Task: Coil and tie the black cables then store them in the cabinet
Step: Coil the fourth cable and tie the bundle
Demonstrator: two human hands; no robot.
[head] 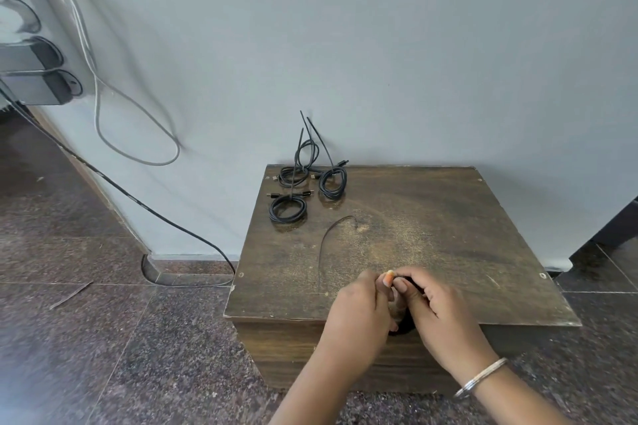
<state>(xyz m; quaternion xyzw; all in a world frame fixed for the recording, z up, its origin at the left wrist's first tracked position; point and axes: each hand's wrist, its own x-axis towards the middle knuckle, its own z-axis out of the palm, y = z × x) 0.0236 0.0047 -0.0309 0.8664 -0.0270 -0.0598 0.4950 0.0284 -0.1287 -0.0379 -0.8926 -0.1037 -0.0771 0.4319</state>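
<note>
Three coiled black cables lie tied at the back left of the wooden cabinet top (431,217): one coil (288,209) in front, one (332,184) to its right, one (295,174) behind, with long zip-tie tails sticking up against the wall. My left hand (359,307) and my right hand (431,300) meet at the front edge, both closed around a dark cable bundle (405,321) that is mostly hidden between them. A thin black strand (322,248) curves away from my hands across the top.
The cabinet stands against a pale wall. Grey and black wires (138,148) hang and trail on the wall and floor at the left, below a socket strip (38,86). Dark stone floor (103,338) surrounds the cabinet.
</note>
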